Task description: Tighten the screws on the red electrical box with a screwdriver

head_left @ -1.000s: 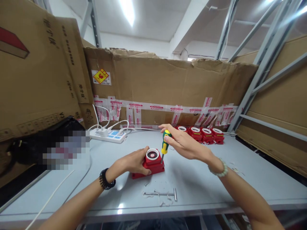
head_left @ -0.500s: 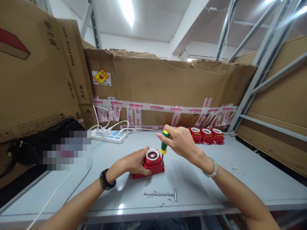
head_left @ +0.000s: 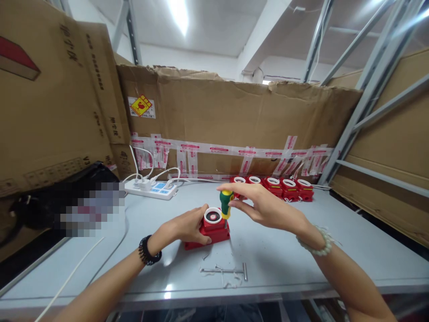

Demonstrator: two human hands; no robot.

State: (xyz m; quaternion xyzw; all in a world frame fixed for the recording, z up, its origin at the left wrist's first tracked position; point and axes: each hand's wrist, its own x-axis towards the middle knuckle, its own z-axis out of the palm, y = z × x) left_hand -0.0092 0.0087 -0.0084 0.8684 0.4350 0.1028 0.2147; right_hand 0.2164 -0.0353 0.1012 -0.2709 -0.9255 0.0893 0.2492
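Note:
A red device [head_left: 211,230] with a white ring and dark centre on top sits on the grey table [head_left: 281,250]. My left hand [head_left: 184,226] is closed on its left side, holding it down. My right hand [head_left: 261,203] pinches the top of a green and yellow screwdriver [head_left: 225,203] that stands upright, its tip at the device's right side.
A row of several similar red devices [head_left: 278,185] lines the back by the taped cardboard wall [head_left: 234,125]. A white power strip [head_left: 150,190] with cables lies back left, beside a dark bag [head_left: 60,201]. A metal T-handle tool [head_left: 228,271] and scraps lie near the front edge.
My right hand has turned on the screwdriver handle, wrist swinging out to the right, fingers now pinching the top. The screwdriver stands more upright. The left hand and device stayed put.

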